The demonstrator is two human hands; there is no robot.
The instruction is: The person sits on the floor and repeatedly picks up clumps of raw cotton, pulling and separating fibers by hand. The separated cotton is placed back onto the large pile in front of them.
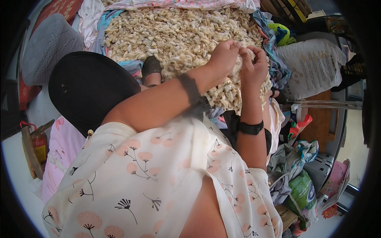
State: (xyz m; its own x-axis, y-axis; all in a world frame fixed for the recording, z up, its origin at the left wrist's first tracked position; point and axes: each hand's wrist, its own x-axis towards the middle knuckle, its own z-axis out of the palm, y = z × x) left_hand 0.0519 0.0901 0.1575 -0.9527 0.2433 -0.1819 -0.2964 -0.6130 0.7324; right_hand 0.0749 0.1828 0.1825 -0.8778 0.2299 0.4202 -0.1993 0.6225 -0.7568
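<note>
My left hand (224, 58) and my right hand (255, 64) meet at the fingertips above a large heap of pale, fluffy fibre tufts (178, 35). Between them is a small pale tuft (240, 63), pinched by the fingers; part of it is hidden behind them. The heap is cream to light brown and lies on blue and pink cloth (275, 64) whose edges show around it. A black band sits on each forearm.
Beyond the heap lies a pink floral cloth (184, 4). A full white woven sack (309, 67) stands at the right, above a green plastic bag (302, 190) and a grey case (318, 169). A wooden stool (31, 151) is at the left. My shoe (151, 67) touches the heap's near edge.
</note>
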